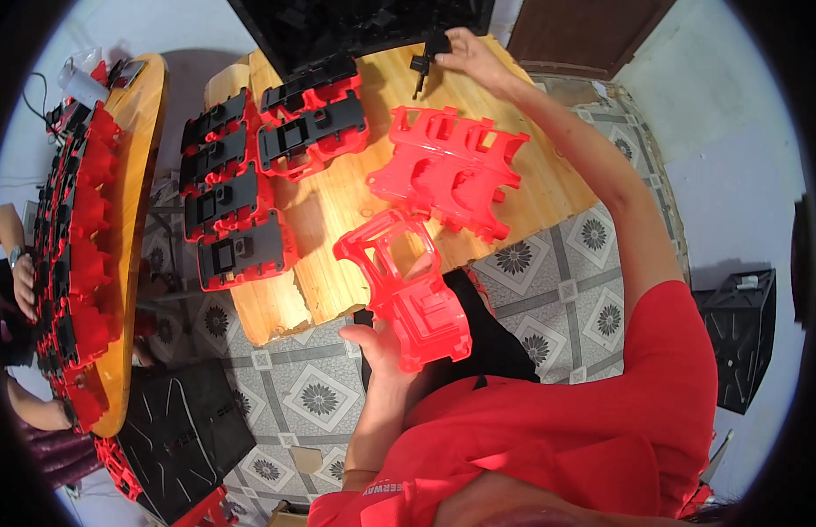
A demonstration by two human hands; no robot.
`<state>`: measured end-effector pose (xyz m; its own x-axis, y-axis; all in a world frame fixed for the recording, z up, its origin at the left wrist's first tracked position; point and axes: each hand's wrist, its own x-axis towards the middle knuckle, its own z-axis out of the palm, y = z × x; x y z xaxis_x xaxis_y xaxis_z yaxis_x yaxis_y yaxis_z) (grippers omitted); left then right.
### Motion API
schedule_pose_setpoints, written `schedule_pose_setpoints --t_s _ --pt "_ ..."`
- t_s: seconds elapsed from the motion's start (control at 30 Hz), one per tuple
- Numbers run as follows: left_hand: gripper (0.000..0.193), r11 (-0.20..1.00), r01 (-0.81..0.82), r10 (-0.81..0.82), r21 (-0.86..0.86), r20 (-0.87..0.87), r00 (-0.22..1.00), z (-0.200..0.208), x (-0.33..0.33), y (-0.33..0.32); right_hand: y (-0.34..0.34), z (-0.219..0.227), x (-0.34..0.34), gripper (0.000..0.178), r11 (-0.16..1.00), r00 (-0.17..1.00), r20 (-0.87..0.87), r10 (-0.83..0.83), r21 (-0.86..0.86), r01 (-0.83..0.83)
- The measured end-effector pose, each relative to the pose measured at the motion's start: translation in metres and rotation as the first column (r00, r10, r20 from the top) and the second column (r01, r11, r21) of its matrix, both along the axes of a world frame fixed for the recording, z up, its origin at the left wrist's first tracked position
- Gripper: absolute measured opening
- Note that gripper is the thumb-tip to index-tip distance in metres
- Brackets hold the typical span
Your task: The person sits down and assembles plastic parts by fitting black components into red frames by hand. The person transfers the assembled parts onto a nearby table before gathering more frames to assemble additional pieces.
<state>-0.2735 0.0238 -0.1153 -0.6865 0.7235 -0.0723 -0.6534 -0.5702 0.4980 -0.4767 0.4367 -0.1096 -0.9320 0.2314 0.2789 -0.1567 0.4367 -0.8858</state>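
My left hand (383, 349) grips a bright red plastic housing (430, 323) by its lower left side, holding it tilted over my lap, just off the table's near edge. The housing has an open frame at its upper end and a recessed panel below. At the far right of the table, my outstretched right hand (467, 58) pinches a small black plastic part (422, 65) with a thin downward stem. Between my hands, more empty red housings (447, 171) lie close together on the wooden table (324, 263).
Several red housings with black tops (241, 250) stand in two rows on the table's left. A large black bin (355, 26) is behind them. Another person's hand (24, 283) rests by a second table (131, 220) lined with similar units. Black crates (184, 422) stand on the tiled floor.
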Motion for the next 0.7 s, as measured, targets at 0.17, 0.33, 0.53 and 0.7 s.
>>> schedule_pose_setpoints --t_s 0.17,0.33,0.53,0.7 --pt "0.102 0.984 -0.093 0.127 -0.153 0.231 0.965 -0.004 0.01 -0.002 0.014 -0.001 0.042 0.056 0.888 0.92 0.364 -0.147 0.457 -0.039" --pt "0.084 0.988 -0.116 0.135 -0.098 0.211 0.968 -0.008 0.017 -0.009 0.008 0.033 0.063 0.03 0.533 0.919 -0.181 -0.349 0.769 0.354" --pt "0.061 0.965 -0.258 0.261 -0.037 0.125 0.957 0.002 0.012 -0.007 -0.004 0.015 0.064 0.039 0.682 0.986 -0.014 0.165 0.724 -0.104" --pt "0.062 0.967 -0.247 0.251 -0.069 0.062 0.966 0.02 -0.009 0.016 -0.004 0.03 0.085 0.026 0.587 0.99 -0.138 -0.014 0.801 0.12"
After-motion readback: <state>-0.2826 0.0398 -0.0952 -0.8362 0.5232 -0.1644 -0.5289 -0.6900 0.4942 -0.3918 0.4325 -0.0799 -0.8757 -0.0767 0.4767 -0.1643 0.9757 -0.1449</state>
